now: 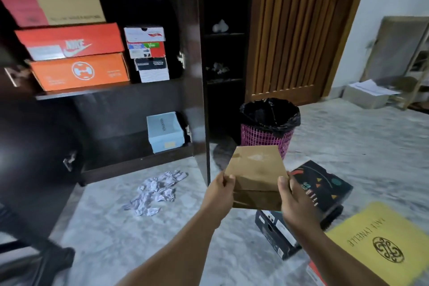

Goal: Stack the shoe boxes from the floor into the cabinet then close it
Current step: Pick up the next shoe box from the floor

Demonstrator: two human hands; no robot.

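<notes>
I hold a plain brown shoe box (256,169) in the air above the floor, to the right of the open cabinet. My left hand (219,189) grips its left edge and my right hand (293,197) grips its right edge. The dark cabinet's upper shelf (104,91) carries two stacks: three large boxes with an orange Nike box (69,40) in the middle, and three small boxes (148,53). A pale blue box (164,131) stands on the bottom shelf. On the floor lie a black patterned box (322,187), a dark box (276,232) and a yellow box (380,244).
A pink basket with a black liner (267,123) stands beside the cabinet's right door (195,72). Crumpled white paper (155,189) lies on the marble floor in front of the cabinet. A brown slatted door (294,30) is behind. A chair base (46,260) sits at the lower left.
</notes>
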